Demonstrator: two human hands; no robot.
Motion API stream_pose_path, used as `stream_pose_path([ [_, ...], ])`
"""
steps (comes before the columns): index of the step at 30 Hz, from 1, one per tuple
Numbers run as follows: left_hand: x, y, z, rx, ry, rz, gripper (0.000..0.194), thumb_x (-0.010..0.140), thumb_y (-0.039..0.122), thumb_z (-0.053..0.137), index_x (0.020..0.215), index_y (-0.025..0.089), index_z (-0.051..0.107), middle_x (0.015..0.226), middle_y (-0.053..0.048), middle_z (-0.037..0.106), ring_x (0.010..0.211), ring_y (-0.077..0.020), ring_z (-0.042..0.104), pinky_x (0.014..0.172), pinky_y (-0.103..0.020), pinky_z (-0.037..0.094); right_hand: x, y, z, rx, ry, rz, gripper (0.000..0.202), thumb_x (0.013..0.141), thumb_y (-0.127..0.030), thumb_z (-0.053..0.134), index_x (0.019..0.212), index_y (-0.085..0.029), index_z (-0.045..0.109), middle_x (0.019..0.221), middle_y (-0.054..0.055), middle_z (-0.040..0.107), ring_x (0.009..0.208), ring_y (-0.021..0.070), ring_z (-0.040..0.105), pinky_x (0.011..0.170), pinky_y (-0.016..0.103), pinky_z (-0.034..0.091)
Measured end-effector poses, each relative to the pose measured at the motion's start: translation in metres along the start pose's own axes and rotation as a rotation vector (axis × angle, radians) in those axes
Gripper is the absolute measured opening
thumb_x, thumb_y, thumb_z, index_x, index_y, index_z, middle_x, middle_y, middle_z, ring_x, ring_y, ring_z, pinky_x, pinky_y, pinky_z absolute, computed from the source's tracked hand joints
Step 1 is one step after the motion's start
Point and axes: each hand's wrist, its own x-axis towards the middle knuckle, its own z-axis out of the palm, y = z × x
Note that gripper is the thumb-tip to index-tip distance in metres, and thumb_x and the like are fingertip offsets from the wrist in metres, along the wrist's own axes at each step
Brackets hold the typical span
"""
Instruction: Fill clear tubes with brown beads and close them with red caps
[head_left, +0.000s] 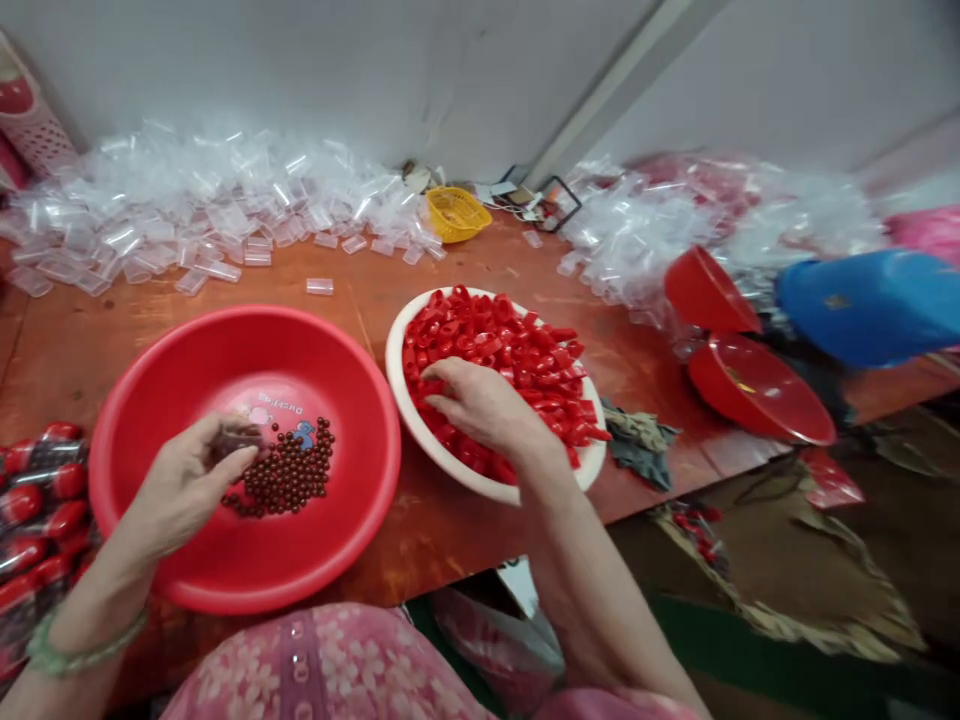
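Note:
My left hand (191,475) is over the large red basin (165,370), closed around a small clear plastic tube (244,436) with dark contents that are blurred. Below it, a pile of small brown balls (292,475) lies on the basin's floor. To the right stands a white bowl (397,375) heaped with red plastic caps (499,335), some with a pointed spout. My right hand (480,400) reaches over the near left part of this heap, thumb and forefinger apart, with nothing visible between them. Its other fingers are partly hidden.
Many clear plastic tubes (225,215) are piled along the wall, near a yellow basket (457,215). Filled red-capped tubes (45,500) crowd the left edge. At right are red bowls (757,390), a blue bucket (870,305), a cloth (641,445) and more clear plastic (630,235).

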Motion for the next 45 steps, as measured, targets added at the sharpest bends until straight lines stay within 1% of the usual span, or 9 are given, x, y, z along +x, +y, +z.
stream_pose_path([
  [3,0.002,0.004,0.008,-0.049,-0.023,0.023,0.024,0.08,0.032,0.069,0.094,0.014,0.063,0.089,-0.005,0.071,0.082,-0.0155,0.067,0.078,-0.027,0.055,0.007,0.022,0.014,-0.226,-0.12,-0.011,0.021,0.084,-0.009,0.055,0.101,-0.013,0.067,0.1,0.011,0.064,0.089,0.0203,0.058,0.082,0.03,0.041],
  [11,-0.005,0.003,0.01,-0.232,-0.107,0.024,0.021,0.08,0.021,0.065,0.099,0.012,0.062,0.091,-0.006,0.07,0.085,-0.0134,0.066,0.086,-0.029,0.053,0.004,0.029,0.032,-0.512,-0.117,-0.122,0.028,0.096,-0.023,0.044,0.102,-0.011,0.069,0.098,0.017,0.062,0.083,0.0255,0.058,0.073,0.035,0.038],
  [15,-0.008,0.003,0.009,-0.233,-0.107,0.017,0.022,0.079,0.02,0.065,0.1,0.013,0.061,0.093,-0.006,0.069,0.087,-0.0139,0.066,0.087,-0.03,0.052,-0.001,0.036,0.028,-0.509,-0.009,-0.132,0.03,0.098,-0.02,0.038,0.107,-0.015,0.066,0.115,0.019,0.066,0.098,0.0304,0.06,0.083,0.042,0.04],
  [19,-0.011,0.003,0.011,-0.203,-0.136,0.021,0.021,0.078,0.019,0.063,0.098,0.013,0.061,0.088,-0.003,0.067,0.083,-0.0126,0.063,0.084,-0.029,0.05,-0.003,0.045,0.021,-0.259,0.263,0.013,0.025,0.096,-0.022,0.039,0.103,-0.015,0.061,0.111,0.02,0.067,0.105,0.0286,0.061,0.091,0.039,0.045],
  [21,-0.012,0.002,0.014,-0.213,-0.14,0.043,0.021,0.077,0.021,0.064,0.097,0.013,0.061,0.087,-0.002,0.065,0.08,-0.0117,0.061,0.08,-0.027,0.05,-0.003,0.047,0.021,-0.149,0.337,0.038,0.021,0.094,-0.022,0.041,0.101,-0.017,0.06,0.108,0.019,0.068,0.104,0.0274,0.062,0.092,0.038,0.048],
  [27,-0.018,-0.008,0.017,-0.248,-0.092,0.018,0.018,0.076,0.023,0.065,0.091,0.014,0.059,0.079,0.0,0.061,0.072,-0.0103,0.057,0.07,-0.024,0.047,-0.003,0.048,0.043,-0.164,-0.032,-0.189,0.024,0.089,-0.021,0.046,0.1,-0.013,0.066,0.107,0.02,0.068,0.096,0.0308,0.063,0.091,0.044,0.049],
  [31,-0.023,-0.009,0.012,-0.222,-0.121,0.025,0.016,0.077,0.023,0.064,0.089,0.014,0.059,0.074,0.002,0.06,0.065,-0.0092,0.055,0.065,-0.024,0.046,-0.003,0.045,0.051,-0.304,-0.152,-0.155,0.032,0.09,-0.013,0.04,0.095,-0.012,0.071,0.099,0.017,0.07,0.091,0.0283,0.064,0.083,0.039,0.05],
  [38,-0.022,-0.009,0.003,-0.162,-0.049,0.103,0.015,0.078,0.02,0.063,0.092,0.014,0.062,0.082,-0.001,0.064,0.073,-0.0106,0.058,0.071,-0.025,0.048,-0.001,0.033,0.046,-0.392,-0.146,-0.055,0.028,0.089,-0.01,0.042,0.087,-0.011,0.069,0.092,0.018,0.067,0.077,0.0253,0.063,0.066,0.035,0.047],
  [45,-0.026,-0.009,-0.002,-0.21,-0.046,0.103,0.015,0.079,0.021,0.063,0.092,0.014,0.061,0.079,0.0,0.063,0.068,-0.0085,0.056,0.068,-0.023,0.047,0.002,0.018,0.043,-0.425,-0.175,-0.019,0.026,0.088,-0.008,0.04,0.077,-0.014,0.063,0.086,0.017,0.067,0.069,0.0236,0.063,0.065,0.033,0.043],
])
